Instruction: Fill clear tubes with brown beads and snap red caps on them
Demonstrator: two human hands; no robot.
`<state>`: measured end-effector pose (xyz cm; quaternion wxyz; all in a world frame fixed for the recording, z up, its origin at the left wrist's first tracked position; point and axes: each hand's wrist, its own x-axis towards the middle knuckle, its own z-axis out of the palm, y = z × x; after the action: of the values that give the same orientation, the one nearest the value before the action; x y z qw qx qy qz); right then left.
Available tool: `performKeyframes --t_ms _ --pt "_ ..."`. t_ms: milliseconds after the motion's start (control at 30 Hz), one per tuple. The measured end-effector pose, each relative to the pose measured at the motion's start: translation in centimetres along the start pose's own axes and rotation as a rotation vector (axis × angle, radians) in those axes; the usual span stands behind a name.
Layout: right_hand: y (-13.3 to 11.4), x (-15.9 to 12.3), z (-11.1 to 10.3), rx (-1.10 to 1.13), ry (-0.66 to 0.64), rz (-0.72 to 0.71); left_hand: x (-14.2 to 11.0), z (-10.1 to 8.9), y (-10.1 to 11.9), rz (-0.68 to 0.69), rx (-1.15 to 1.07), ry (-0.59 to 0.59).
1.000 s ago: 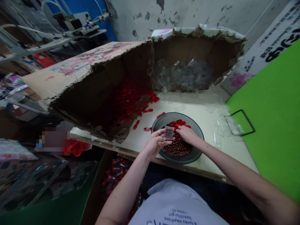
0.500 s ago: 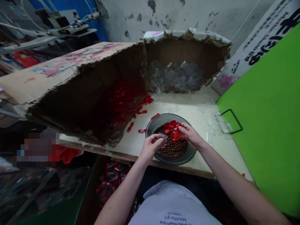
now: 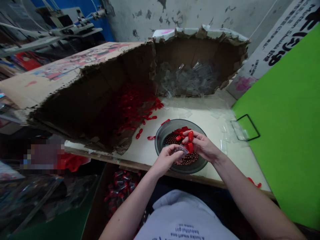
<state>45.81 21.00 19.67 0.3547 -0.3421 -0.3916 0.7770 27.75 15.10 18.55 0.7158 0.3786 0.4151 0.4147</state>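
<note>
I'm seeing torn brown cardboard boxes (image 3: 190, 48) standing at ten and twelve o'clock from the round grey bowl (image 3: 162, 135). Over it, partly hiding round brown beads (image 3: 191, 159), my left fingers (image 3: 172, 156) are pinching a small clear plastic case (image 3: 184, 150); my right fingers (image 3: 199, 136) are pinching glossy red plastic pieces (image 3: 190, 136) at the case's two o'clock.

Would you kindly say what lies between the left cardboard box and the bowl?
Loose red pieces lie on the white tabletop, as the head view shows.
</note>
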Motion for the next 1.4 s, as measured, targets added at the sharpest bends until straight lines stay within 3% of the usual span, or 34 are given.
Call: performKeyframes --t_ms 333,667,967,1400 --pt "0.0 0.1 0.9 -0.016 0.042 -0.005 0.2 0.9 -0.1 -0.011 0.126 -0.026" --pt "0.5 0.0 2.5 -0.131 0.081 -0.140 -0.2 2.1 0.6 0.064 0.199 0.033" --pt "0.9 -0.3 5.2 0.173 0.144 -0.317 -0.5 3.4 0.8 0.130 0.004 0.030" --pt "0.7 -1.0 6.8 0.220 0.249 -0.420 -1.3 4.2 1.3 0.157 0.015 0.029"
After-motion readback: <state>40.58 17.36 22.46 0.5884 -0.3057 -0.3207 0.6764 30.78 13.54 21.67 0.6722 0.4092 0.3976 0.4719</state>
